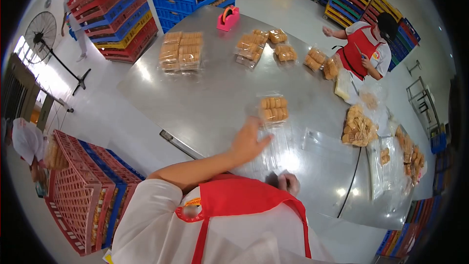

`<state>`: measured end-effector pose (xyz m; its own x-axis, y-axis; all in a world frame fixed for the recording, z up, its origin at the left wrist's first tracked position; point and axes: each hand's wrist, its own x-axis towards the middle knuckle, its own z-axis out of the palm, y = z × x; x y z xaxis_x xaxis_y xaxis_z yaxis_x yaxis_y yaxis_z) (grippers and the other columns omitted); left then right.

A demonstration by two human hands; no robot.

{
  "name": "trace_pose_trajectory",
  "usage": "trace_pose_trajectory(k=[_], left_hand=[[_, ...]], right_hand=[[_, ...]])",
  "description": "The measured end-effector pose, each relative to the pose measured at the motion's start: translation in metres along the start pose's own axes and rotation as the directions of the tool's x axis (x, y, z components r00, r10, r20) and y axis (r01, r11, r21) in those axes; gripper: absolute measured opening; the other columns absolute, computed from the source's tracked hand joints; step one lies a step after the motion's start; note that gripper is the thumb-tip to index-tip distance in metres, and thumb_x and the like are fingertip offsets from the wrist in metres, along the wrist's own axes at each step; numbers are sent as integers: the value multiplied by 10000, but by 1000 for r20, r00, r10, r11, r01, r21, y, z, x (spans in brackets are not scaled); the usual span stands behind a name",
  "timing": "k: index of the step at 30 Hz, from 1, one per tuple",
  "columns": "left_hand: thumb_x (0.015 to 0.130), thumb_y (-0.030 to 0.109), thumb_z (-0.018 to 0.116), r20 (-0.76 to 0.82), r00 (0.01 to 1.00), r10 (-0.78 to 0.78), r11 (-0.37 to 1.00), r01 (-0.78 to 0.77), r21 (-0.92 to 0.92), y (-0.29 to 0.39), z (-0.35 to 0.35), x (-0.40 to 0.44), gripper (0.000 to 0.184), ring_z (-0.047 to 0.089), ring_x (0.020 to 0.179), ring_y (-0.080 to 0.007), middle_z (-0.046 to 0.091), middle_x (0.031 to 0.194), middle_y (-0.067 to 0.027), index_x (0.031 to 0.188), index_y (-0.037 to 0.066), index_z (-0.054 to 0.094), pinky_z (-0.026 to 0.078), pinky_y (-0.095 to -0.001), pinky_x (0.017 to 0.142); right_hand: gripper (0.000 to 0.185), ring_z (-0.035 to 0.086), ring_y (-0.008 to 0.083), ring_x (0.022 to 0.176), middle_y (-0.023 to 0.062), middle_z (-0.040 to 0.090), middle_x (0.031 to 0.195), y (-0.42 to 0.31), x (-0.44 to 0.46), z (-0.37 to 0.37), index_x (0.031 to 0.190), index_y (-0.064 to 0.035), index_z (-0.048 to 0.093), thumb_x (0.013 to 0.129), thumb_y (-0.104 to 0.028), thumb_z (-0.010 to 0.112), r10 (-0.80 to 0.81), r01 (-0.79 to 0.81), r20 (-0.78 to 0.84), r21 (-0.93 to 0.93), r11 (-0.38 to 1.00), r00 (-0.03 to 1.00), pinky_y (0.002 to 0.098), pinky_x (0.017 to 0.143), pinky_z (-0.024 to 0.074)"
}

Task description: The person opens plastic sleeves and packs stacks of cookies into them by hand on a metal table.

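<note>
My left hand (249,142) reaches over the steel table (195,95), slightly blurred, with its thumb spread away from the fingers. Its fingertips are at the near left edge of a clear-bagged pack of bread rolls (274,109); whether they touch it I cannot tell. Flat clear plastic bags (276,149) lie just below that pack. Close to my apron, my right hand (289,184) is curled closed at the table's near side. What it holds, if anything, is hidden.
More bagged rolls (181,51) lie across the table, with a pink tape dispenser (228,18) at the far edge. Loose rolls (359,127) are heaped on the right. A co-worker in a red apron (359,51) stands across. Stacked crates (112,14) and a fan (41,36) stand left.
</note>
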<state>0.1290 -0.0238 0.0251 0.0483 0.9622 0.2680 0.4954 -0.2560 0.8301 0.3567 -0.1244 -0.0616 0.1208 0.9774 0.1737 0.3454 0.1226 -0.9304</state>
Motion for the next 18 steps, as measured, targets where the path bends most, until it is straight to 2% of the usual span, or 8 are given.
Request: trace_pose_trajectory(k=[2,4,7,9,11,13,16,18], left_hand=[[904,511,623,132,921,-368,924,378,-63,-20,-5,8,579,586,967,-349,548,1151,-241,1090,-37,594,477,-426,847],[895,558,615,297,859,-417,886,457,-77,-33,4,9,621,575,953,-333,568,1076,-253,955,-60,615,467,-418,836],[876,583,626,473,786,-398,858,501,-110,-31,23,9,674,556,814,-350,595,918,-252,726,-74,600,470,-422,783],[886,531,647,381,865,-326,902,405,-149,-55,44,5,592,551,678,-287,605,868,-184,761,-45,599,490,-383,692],[892,494,663,474,774,-420,808,557,-195,-33,38,13,467,547,754,-138,546,859,-36,981,45,574,471,-277,589],[912,473,644,482,768,-422,769,585,-258,-52,47,18,454,556,797,-140,563,904,-41,1056,46,590,488,-286,642],[927,461,628,525,770,-362,773,563,-292,-37,50,27,453,567,809,-148,585,929,-44,1129,58,597,494,-303,695],[928,481,623,714,625,-315,827,550,-117,-28,42,29,478,585,825,-166,605,929,-48,1128,48,605,495,-328,728]], right_hand=[[131,586,177,759,103,638,811,22,-21,-14,854,-13,634,884,-139,656,60,-28,-171,183,983,983,314,705,493],[124,580,204,666,124,634,728,-1,-12,-25,842,0,638,894,-112,651,53,-117,-284,-212,970,957,346,618,478],[122,565,177,671,91,606,735,-14,10,-16,838,-15,636,929,-88,599,27,-64,-303,-112,992,952,319,627,466],[81,540,140,630,50,565,691,-9,17,-10,861,-21,618,922,-62,585,-48,39,-285,-36,999,957,304,576,452],[60,570,163,624,67,587,686,-18,23,-10,861,-21,623,905,-29,584,-16,6,-221,-48,999,975,315,573,463],[76,573,140,658,76,618,736,-6,27,-4,887,-24,637,919,-59,577,-64,59,-259,-26,998,964,308,603,478],[105,608,226,657,134,618,711,-30,28,-18,881,-8,637,911,-86,574,-35,-5,-371,-105,995,928,344,611,483],[129,586,175,767,89,621,849,-4,15,-33,951,-36,634,964,-141,559,1,-29,-478,-52,998,879,294,700,473]])
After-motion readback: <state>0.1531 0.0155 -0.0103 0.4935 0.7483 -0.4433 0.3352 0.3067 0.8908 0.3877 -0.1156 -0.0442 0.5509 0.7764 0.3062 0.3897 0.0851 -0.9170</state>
